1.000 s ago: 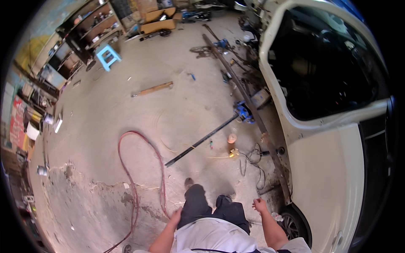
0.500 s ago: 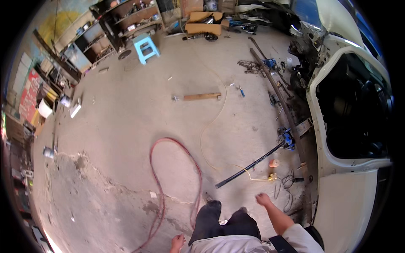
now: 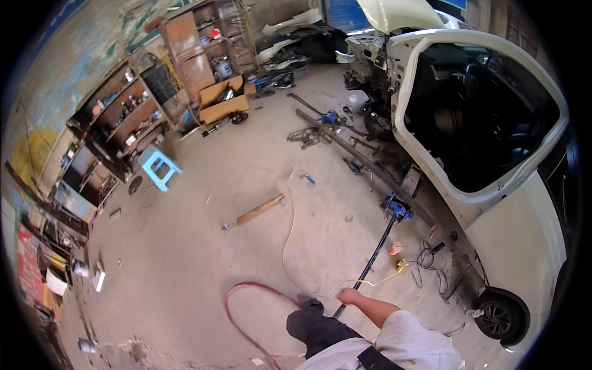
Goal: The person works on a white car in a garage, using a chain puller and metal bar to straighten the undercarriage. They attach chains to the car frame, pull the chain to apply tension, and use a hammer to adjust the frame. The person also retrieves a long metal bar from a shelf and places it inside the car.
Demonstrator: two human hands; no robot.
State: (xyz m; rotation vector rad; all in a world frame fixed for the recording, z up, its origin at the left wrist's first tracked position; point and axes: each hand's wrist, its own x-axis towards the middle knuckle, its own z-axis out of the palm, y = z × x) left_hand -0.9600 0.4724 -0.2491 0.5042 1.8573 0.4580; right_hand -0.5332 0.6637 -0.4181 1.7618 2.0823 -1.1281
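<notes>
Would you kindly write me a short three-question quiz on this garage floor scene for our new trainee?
1. True or false: the person's right hand is at the near end of the long dark bar.
2. Which colour is the small stool by the shelves? A) red B) light blue C) black
3. Fill in: the hose looped on the floor by the person's feet is ____.

Key: 1 true; 2 B; 3 red. The left hand is out of view. Whether the right hand's fingers close round the bar is unclear.
</notes>
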